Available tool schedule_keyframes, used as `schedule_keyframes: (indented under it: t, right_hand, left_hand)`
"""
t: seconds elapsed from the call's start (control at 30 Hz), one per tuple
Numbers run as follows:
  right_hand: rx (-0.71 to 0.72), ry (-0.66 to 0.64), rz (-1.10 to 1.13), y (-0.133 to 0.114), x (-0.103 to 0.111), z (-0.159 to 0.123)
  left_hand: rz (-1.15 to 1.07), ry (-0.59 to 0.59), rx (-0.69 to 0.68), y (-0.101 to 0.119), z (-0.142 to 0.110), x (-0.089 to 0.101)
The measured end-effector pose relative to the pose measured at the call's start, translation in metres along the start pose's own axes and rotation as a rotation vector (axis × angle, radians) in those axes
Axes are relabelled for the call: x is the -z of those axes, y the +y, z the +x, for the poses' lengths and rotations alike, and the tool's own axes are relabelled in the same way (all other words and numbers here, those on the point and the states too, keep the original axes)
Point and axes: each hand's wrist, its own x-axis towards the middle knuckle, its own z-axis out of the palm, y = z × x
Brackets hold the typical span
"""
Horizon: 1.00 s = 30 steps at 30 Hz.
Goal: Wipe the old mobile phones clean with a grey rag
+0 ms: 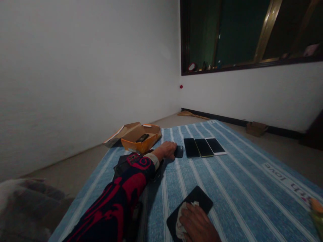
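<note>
The blue-striped surface [242, 188] carries an open orange box [137, 146] at its far left. A dark tablet [203, 199] lies nearest the camera. Three phones [204, 148] lie in a row beyond it. The right hand [196, 222] — fingers together — holds a white cloth [180, 220] against the tablet. The left hand [168, 150] touches a small phone [179, 152] left of the row — pinch not discernible.

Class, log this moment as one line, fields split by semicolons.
left hand: at small dark phone; right hand: on white cloth over dark flat device; row: three phones; orange box: open, dark phone inside
</note>
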Motion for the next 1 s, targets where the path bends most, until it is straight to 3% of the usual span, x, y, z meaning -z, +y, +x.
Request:
schedule_keyframes:
  t: [0.13, 0.53, 0.8, 1.0]
  right_hand:
    - [0.002, -0.012, 0.024, 0.001, 0.000, 0.000]
    - [0.019, -0.027, 0.041, 0.003, 0.010, 0.009]
    - [0.037, 0.005, 0.044, 0.004, 0.012, 0.011]
    - [0.025, -0.009, 0.017, 0.003, 0.009, 0.008]
  left_hand:
    - [-0.028, -0.030, 0.028, 0.005, 0.003, -0.005]
    - [-0.158, -0.008, 0.064, -0.008, 0.007, -0.016]
    - [-0.314, -0.115, 0.075, -0.011, 0.010, -0.017]
    - [-0.527, -0.088, 0.158, -0.004, 0.007, -0.015]
